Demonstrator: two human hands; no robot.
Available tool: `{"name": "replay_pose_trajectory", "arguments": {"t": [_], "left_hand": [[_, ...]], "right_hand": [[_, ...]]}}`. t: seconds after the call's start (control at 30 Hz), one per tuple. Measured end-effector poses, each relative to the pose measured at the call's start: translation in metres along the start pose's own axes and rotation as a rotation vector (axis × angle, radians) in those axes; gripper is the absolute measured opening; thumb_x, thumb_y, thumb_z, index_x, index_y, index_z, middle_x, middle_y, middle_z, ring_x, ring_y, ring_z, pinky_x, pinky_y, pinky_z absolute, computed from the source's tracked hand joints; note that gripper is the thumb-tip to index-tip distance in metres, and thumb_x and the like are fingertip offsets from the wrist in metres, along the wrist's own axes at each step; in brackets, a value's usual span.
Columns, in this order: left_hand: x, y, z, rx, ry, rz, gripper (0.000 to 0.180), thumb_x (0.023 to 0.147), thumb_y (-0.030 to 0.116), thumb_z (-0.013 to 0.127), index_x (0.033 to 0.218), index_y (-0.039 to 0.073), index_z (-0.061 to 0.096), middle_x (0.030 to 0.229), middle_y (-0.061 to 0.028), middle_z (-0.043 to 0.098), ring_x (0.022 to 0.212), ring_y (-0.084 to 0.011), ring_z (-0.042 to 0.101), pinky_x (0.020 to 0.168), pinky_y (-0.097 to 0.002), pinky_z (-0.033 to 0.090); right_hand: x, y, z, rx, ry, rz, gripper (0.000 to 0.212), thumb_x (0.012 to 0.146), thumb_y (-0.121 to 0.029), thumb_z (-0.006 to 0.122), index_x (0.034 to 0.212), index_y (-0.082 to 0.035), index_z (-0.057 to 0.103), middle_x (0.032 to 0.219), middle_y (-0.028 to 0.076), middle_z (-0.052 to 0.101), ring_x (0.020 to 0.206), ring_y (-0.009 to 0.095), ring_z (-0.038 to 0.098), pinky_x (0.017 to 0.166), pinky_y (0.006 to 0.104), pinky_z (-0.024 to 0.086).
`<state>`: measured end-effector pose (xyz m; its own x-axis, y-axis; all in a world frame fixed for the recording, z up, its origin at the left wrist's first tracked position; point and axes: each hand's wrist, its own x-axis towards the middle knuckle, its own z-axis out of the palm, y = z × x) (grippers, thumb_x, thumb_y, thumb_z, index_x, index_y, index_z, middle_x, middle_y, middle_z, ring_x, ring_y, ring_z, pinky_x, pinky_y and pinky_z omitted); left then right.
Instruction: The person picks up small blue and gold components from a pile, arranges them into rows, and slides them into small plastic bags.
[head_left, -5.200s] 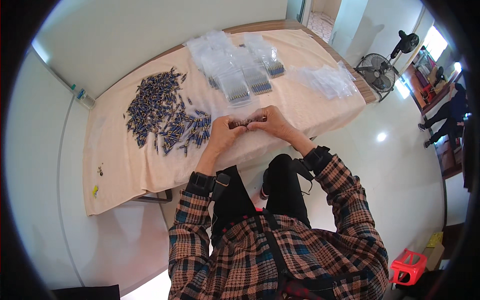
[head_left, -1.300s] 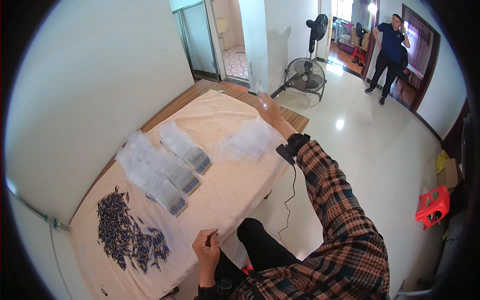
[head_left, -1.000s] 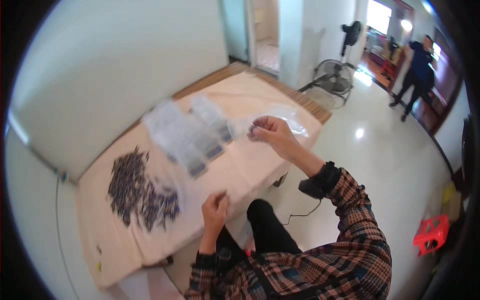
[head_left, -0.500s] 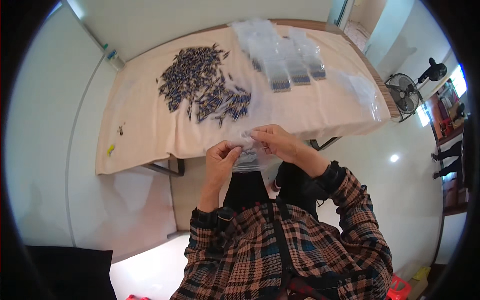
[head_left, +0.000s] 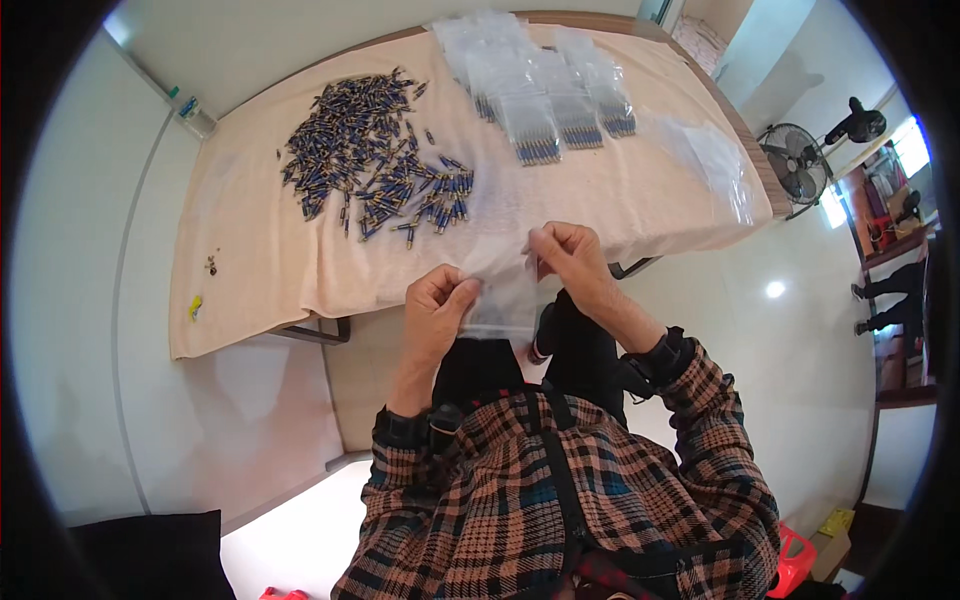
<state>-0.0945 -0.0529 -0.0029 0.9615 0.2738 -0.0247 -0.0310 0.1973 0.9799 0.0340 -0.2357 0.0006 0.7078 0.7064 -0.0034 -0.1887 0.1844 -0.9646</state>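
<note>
Between my hands, at the table's near edge, a clear plastic bag (head_left: 503, 300) is stretched flat, and I see nothing inside it. My left hand (head_left: 438, 308) pinches its left side between thumb and fingers. The right side is gripped by my right hand (head_left: 572, 262), higher up. Beyond them a big pile of small dark-blue and brass-coloured cylindrical pieces (head_left: 350, 135) lies on the cloth. Filled clear bags (head_left: 537, 140) with rows of the same pieces lie overlapping at the far right of the pile.
A peach cloth (head_left: 270, 270) covers the table. Flat clear bags (head_left: 715, 165) lie at its right end. A yellow item (head_left: 195, 308) and tiny bits (head_left: 211, 266) are at the left. A clear container (head_left: 196, 120) stands at the far left corner; a fan (head_left: 795, 165) stands right of the table.
The bag, bunched up between my fingers before, is now spread out flat. My right hand has moved up and to the right, away from my left. The view has shifted slightly.
</note>
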Motion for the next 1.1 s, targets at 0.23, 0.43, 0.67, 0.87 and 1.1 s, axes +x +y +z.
{"name": "replay_pose_trajectory", "arguments": {"t": [0.23, 0.43, 0.67, 0.87, 1.1], "left_hand": [[0.013, -0.016, 0.037, -0.141, 0.267, 0.175, 0.008, 0.089, 0.011, 0.065, 0.087, 0.004, 0.061, 0.070, 0.0020, 0.059, 0.055, -0.0027, 0.047, 0.049, -0.0169, 0.034], [0.010, -0.027, 0.055, -0.201, 0.300, 0.143, 0.010, 0.089, 0.010, 0.066, 0.094, 0.004, 0.059, 0.073, 0.0026, 0.058, 0.057, -0.0036, 0.047, 0.051, -0.0171, 0.036], [0.009, -0.037, 0.035, 0.031, 0.539, 0.315, 0.024, 0.087, 0.005, 0.064, 0.107, 0.005, 0.049, 0.083, 0.0020, 0.048, 0.066, -0.0037, 0.044, 0.055, -0.0179, 0.036], [0.008, -0.005, 0.065, 0.314, 0.172, 0.306, 0.022, 0.084, 0.001, 0.065, 0.098, 0.004, 0.049, 0.080, 0.0015, 0.046, 0.065, -0.0040, 0.044, 0.055, -0.0184, 0.037], [0.015, 0.006, 0.078, 0.572, 0.243, 0.392, 0.011, 0.084, -0.002, 0.058, 0.091, 0.002, 0.051, 0.078, -0.0023, 0.050, 0.065, -0.0069, 0.048, 0.056, -0.0207, 0.040]], "right_hand": [[-0.028, 0.018, 0.020, 0.274, 0.109, 0.052, 0.021, 0.093, -0.019, 0.060, 0.099, 0.000, 0.065, 0.086, 0.002, 0.066, 0.072, 0.008, 0.058, 0.071, 0.0241, 0.049], [-0.029, 0.034, 0.017, 0.113, 0.147, 0.000, 0.017, 0.089, -0.018, 0.066, 0.089, -0.002, 0.069, 0.077, -0.001, 0.065, 0.071, 0.004, 0.055, 0.068, 0.0209, 0.044], [-0.016, 0.014, -0.002, -0.186, 0.202, -0.059, 0.018, 0.081, -0.013, 0.074, 0.070, -0.004, 0.063, 0.068, -0.007, 0.057, 0.064, 0.000, 0.046, 0.057, 0.0205, 0.038], [-0.016, 0.006, 0.010, -0.516, 0.211, -0.182, 0.021, 0.071, -0.011, 0.077, 0.066, -0.003, 0.060, 0.059, 0.001, 0.057, 0.057, 0.007, 0.052, 0.050, 0.0244, 0.040], [-0.018, -0.006, 0.024, -1.070, 0.330, -0.604, 0.012, 0.072, -0.007, 0.068, 0.071, -0.004, 0.057, 0.069, 0.011, 0.056, 0.061, 0.033, 0.057, 0.052, 0.0361, 0.044]]}}
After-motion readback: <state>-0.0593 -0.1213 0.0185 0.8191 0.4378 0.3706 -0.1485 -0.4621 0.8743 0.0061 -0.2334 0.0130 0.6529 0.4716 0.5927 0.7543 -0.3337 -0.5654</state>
